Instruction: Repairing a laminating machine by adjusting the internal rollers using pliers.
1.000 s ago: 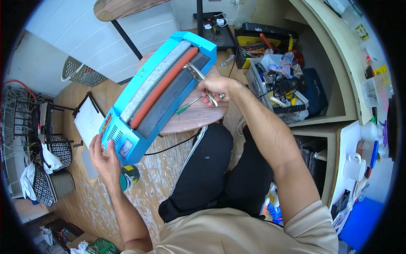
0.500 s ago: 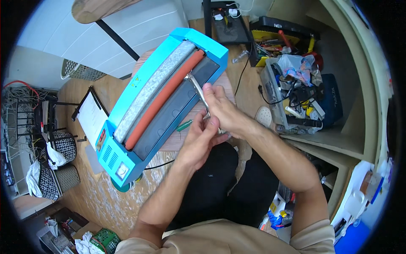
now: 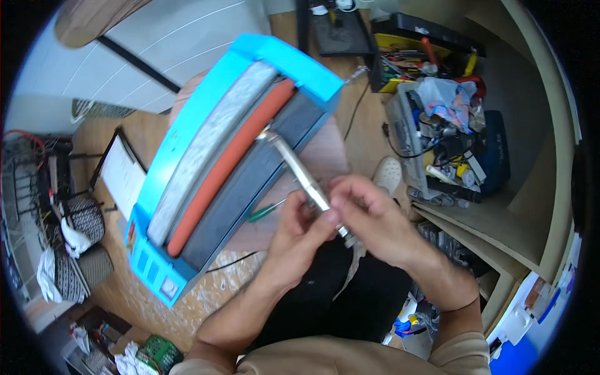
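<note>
Held over my lap is a slim silver metal tube point(image 3: 295, 164) with a short bent end, which points at the orange roller of a turquoise machine. My left hand point(image 3: 300, 234) is closed round its lower half, thumb along the side. On the other side, my right hand point(image 3: 375, 219) has its fingers curled and pinches the tube near its lower end. The turquoise roller machine point(image 3: 181, 140) sits tilted to the left, with a pale speckled roller beside an orange roller point(image 3: 231, 165). A green-handled screwdriver point(image 3: 265, 211) lies beside the machine.
Under the machine is a pinkish wood-grain surface point(image 3: 331, 147). A clear bin point(image 3: 409, 134) of mixed parts and an open toolbox point(image 3: 390, 75) stand at the right, near a beige cabinet point(image 3: 525, 212). A clipboard point(image 3: 122, 175) and woven baskets point(image 3: 84, 219) are at the left.
My right hand has slid from the tube's upper part down to its lower end. The tube's bent end shows nearer me and to the left, and the machine appears shifted left and larger.
</note>
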Motion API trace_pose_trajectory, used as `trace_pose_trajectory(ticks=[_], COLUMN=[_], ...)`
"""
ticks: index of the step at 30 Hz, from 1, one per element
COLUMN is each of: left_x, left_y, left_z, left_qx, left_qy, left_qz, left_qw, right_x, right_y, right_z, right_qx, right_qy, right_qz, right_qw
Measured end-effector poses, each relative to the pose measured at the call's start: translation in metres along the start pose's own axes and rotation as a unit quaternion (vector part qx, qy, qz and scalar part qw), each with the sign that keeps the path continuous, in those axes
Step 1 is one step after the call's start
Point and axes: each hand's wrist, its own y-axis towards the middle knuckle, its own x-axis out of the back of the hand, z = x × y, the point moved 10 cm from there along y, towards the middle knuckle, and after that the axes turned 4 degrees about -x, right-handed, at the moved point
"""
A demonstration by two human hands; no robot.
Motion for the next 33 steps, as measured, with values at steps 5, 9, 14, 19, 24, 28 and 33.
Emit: trace_pose_trajectory(ticks=[5,9,14,19,24,28,33], left_x=[0.009,-0.001,-0.004,-0.002,0.0,0.014,0.02], left_y=[0.011,0.014,0.018,0.012,0.006,-0.003,-0.007], left_z=[-0.002,-0.007,-0.007,-0.01,-0.01,-0.006,-0.002], left_qx=[0.004,0.021,-0.044,-0.057,-0.038,0.081,0.127], left_qy=[0.045,0.07,0.068,0.072,0.113,0.132,0.149], left_qz=[-0.041,-0.037,-0.078,-0.118,-0.144,-0.15,-0.143], left_qw=[0.998,0.997,0.994,0.989,0.982,0.976,0.97], right_x=[0.059,0.254,0.34,0.294,0.277,0.243,0.213], right_y=[0.033,0.186,0.332,0.351,0.291,0.205,0.148], right_z=[0.014,-0.041,-0.032,0.069,0.149,0.157,0.167], right_qx=[0.095,0.033,-0.054,0.068,0.144,0.142,0.067], right_qy=[-0.189,-0.141,-0.221,0.101,0.207,0.182,0.315], right_qz=[-0.017,-0.262,-0.407,-0.111,-0.1,0.0,0.11], right_qw=[0.977,0.954,0.884,0.986,0.963,0.973,0.94])
